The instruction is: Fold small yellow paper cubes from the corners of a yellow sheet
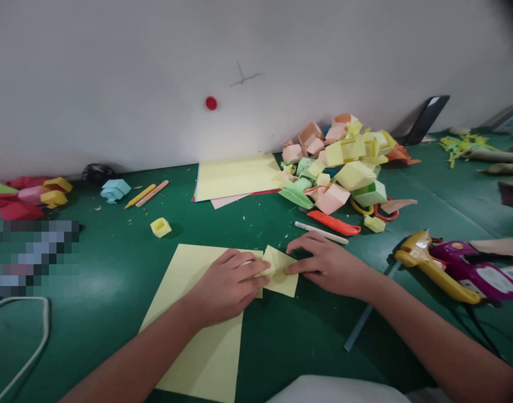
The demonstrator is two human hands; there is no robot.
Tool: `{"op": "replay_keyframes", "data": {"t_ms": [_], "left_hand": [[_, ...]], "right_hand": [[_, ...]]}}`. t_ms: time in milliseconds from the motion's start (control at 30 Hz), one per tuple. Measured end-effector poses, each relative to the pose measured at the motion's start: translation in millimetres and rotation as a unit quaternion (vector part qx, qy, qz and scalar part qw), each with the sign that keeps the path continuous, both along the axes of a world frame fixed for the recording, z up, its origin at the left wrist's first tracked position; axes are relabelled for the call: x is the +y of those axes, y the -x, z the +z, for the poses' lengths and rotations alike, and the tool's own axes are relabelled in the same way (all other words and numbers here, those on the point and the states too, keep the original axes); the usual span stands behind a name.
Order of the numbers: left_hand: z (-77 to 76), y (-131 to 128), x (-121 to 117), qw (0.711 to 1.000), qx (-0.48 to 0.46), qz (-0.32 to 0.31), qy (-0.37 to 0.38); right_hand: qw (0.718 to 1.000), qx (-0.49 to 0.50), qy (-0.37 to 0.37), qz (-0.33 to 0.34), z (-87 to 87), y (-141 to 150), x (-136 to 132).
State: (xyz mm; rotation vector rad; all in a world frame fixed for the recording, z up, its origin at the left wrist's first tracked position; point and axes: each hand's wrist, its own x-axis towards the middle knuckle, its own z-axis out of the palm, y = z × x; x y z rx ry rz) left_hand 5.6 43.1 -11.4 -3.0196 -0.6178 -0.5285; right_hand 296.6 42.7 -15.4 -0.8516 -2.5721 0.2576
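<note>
If the left hand (229, 285) and right hand (332, 264) press unevenly, the small yellow paper (280, 281) could skew or crease.
Left hand: fingers laid over the paper's left side, thumb hidden; I cannot tell whether it grips; right hand: half spread, tips touching the right edge, no firm hold visible; paper location: upper right corner of the large yellow sheet (201, 364); the right forearm (432, 330), crossing above the blue stick (358, 330), could drag it; I count one stick, one large sheet, one yellow glue gun (441, 274), one separate yellow box (160, 227), two markers (152, 193); heaped boxes (354, 174) uncountable.
</note>
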Motion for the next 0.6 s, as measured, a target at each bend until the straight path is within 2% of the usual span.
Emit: {"op": "replay_keyframes", "data": {"t_ms": [600], "left_hand": [[4.9,-4.3,0.0,0.997,0.035,0.030,0.056]], "right_hand": [[1.000,-0.024,0.006,-0.016,6.8,7.0,-10.3]]}}
